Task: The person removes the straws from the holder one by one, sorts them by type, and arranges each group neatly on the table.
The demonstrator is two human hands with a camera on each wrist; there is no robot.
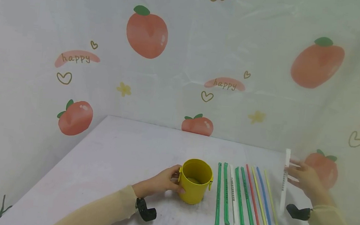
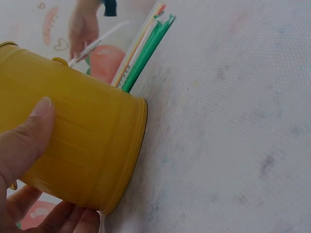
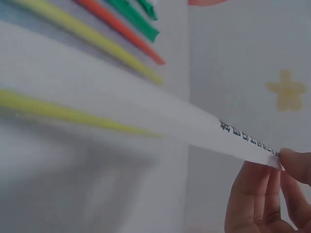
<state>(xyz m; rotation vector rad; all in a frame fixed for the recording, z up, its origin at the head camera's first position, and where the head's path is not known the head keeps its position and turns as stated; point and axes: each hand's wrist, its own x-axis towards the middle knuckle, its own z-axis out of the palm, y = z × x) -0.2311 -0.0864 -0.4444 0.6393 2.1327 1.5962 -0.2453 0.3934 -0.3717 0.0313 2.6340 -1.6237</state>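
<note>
A small yellow bucket (image 1: 192, 193) with little side handles stands upright on the table, and no straw shows inside it. My left hand (image 1: 165, 181) grips its left side, with the thumb on the near wall and the fingers round the other side in the left wrist view. Off to the right, my right hand (image 1: 306, 178) pinches a white paper-wrapped straw (image 3: 194, 119) with dark print between thumb and fingers. That straw is raised to the right of a row of straws, among them a green-wrapped straw (image 1: 218, 198), a red straw (image 1: 253, 201) and a blue straw (image 1: 265, 204).
Another white-wrapped straw (image 1: 233, 194) and a thin yellow straw (image 1: 273, 206) lie in the same row, roughly parallel. The white table (image 1: 125, 147) meets a curtain (image 1: 175, 90) with printed peaches at its back edge.
</note>
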